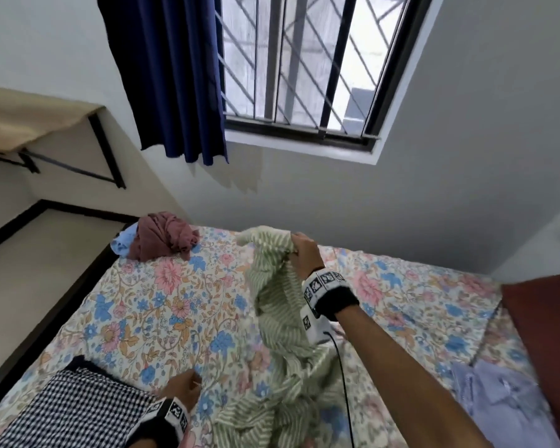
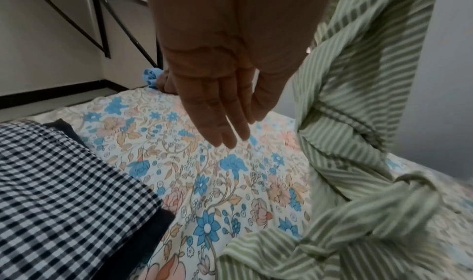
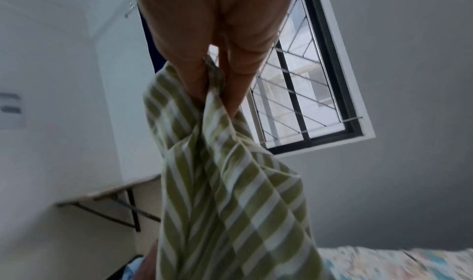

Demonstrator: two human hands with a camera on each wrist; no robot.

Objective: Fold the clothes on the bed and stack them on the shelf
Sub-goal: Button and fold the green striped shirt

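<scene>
The green striped garment (image 1: 272,305) hangs from the right hand (image 1: 304,250), whose fingers (image 3: 194,76) pinch its top edge above the bed (image 1: 136,305); its lower part trails crumpled on the floral sheet. The left hand (image 2: 225,65) hovers just left of it, fingers (image 2: 217,118) straight and together, holding nothing. A checked cloth (image 1: 75,409) lies at the near left edge, a maroon heap (image 1: 165,236) at the far corner, a pale blue shirt (image 1: 501,399) to the right. Bare sheet lies between them. The shelf (image 1: 29,121) stands on the left wall.
</scene>
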